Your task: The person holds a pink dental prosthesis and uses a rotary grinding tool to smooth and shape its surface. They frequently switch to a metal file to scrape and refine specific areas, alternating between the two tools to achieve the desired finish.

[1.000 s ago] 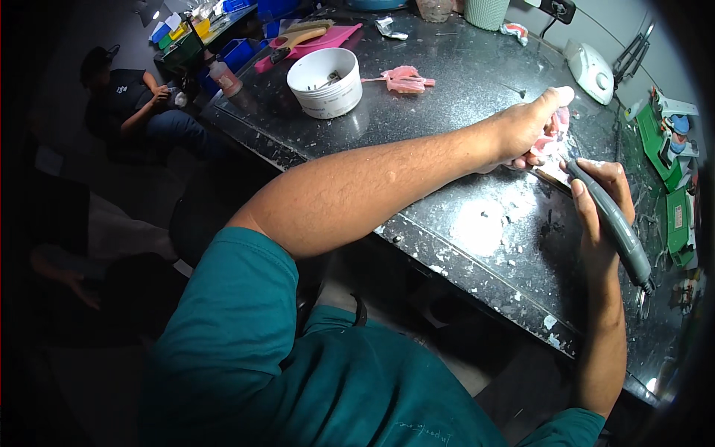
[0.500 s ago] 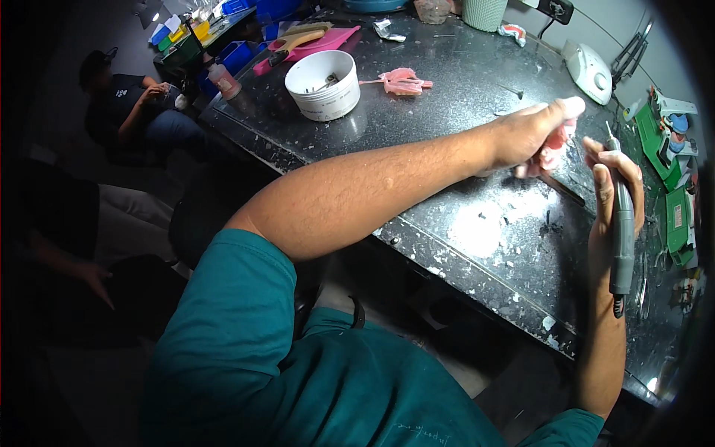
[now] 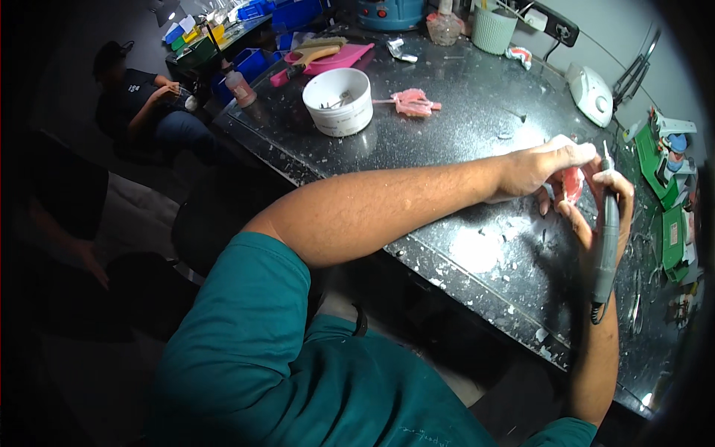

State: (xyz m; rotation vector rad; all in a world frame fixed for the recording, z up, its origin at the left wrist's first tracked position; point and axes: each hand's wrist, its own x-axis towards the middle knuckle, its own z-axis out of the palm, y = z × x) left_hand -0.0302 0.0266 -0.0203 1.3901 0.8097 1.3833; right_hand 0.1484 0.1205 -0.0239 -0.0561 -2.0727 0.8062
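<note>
My left hand is closed around a pink piece that looks like a denture, out over the right part of the bench. White dust coats its thumb and fingers. In my right hand lies a grey rotary handpiece, its thin metal tip pointing up and away, its cord at the lower end. The right fingertips reach the pink piece from the right side, beside the left fingers. The handpiece tip stands apart from the piece. Part of the denture is hidden by my fingers.
Left on the dark, dust-flecked bench stands a white tub with small metal bits. Beside it lies another pink piece. A pink dustpan with a brush is behind. A white control box and green trays line the right.
My right hand has come in to the left one, and its fingers now meet the pink piece. The piece has turned in my left hand. The whole view has shifted slightly.
</note>
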